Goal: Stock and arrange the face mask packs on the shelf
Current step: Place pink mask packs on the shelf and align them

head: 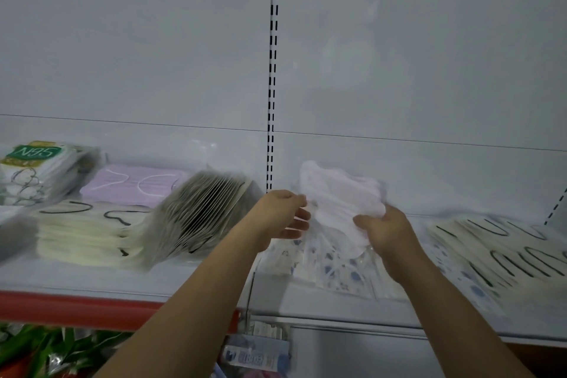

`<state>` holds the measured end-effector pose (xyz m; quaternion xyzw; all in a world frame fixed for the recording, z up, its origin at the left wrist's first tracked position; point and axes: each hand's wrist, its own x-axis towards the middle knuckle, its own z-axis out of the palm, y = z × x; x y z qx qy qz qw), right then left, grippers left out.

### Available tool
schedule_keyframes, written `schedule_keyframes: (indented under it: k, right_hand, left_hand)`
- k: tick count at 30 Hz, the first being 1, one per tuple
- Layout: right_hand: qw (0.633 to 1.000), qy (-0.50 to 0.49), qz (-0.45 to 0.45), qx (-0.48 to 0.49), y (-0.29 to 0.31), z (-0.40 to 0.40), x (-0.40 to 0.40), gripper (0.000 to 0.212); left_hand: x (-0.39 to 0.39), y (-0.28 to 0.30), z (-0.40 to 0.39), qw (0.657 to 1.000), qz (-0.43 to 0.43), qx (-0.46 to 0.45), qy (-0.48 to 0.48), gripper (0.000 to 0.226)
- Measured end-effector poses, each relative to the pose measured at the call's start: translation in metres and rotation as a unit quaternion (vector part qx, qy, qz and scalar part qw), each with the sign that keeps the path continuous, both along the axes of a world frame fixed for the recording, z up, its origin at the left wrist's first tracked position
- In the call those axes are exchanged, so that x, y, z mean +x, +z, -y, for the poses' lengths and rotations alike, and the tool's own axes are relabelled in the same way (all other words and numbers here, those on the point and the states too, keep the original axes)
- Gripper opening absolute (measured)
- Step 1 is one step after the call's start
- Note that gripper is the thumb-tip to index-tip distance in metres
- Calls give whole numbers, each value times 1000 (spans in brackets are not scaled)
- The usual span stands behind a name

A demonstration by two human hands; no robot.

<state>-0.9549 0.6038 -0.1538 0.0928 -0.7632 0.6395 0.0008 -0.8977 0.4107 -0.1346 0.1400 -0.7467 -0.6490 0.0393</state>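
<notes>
Both hands hold a pale pink pack of face masks (340, 196) just above the white shelf (184, 282), right of the slotted upright. My left hand (283, 213) grips its left edge with curled fingers. My right hand (383, 232) grips its lower right edge. Under the pack lie white packs with a blue pattern (325, 267). Left of my hands stands a leaning row of cream packs with black ear loops (199, 218). The picture is blurred by motion.
A lilac mask pack (135, 184) lies at the back left, next to N95 packs (33, 169). More cream packs (503, 252) lie at the right. The shelf's left front edge is red (76, 310). Goods sit on the level below (257, 353).
</notes>
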Motion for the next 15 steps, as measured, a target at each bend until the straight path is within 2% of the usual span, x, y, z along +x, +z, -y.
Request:
schedule_keyframes:
  k: [2, 5, 7, 9, 11, 12, 14, 15]
  right_hand:
    - [992, -25, -98, 73, -4, 2, 7, 25]
    - [930, -10, -290, 225, -27, 15, 23, 38]
    - [885, 46, -354, 298, -42, 22, 32, 54]
    - [864, 106, -375, 320, -49, 22, 38, 71]
    - [888, 123, -367, 247, -51, 14, 38, 69]
    - [911, 81, -353, 196, -52, 9, 35, 66]
    - [955, -38, -260, 138, -44, 0, 26, 63]
    - [976, -51, -179, 115, -36, -3, 20, 64]
  left_hand:
    - [-3, 3, -7, 999, -10, 43, -22, 48]
    - [-8, 5, -18, 990, 1, 135, -46, 70]
    - [-14, 0, -24, 991, 1, 136, -8, 70]
    - [-20, -10, -23, 990, -23, 133, 49, 53]
    - [-21, -20, -17, 986, -55, 147, 63, 28]
    - [-17, -23, -15, 983, -73, 157, 54, 24]
    - [-9, -26, -11, 978, -112, 173, 15, 28]
    - [-7, -28, -10, 975, -131, 179, -5, 33]
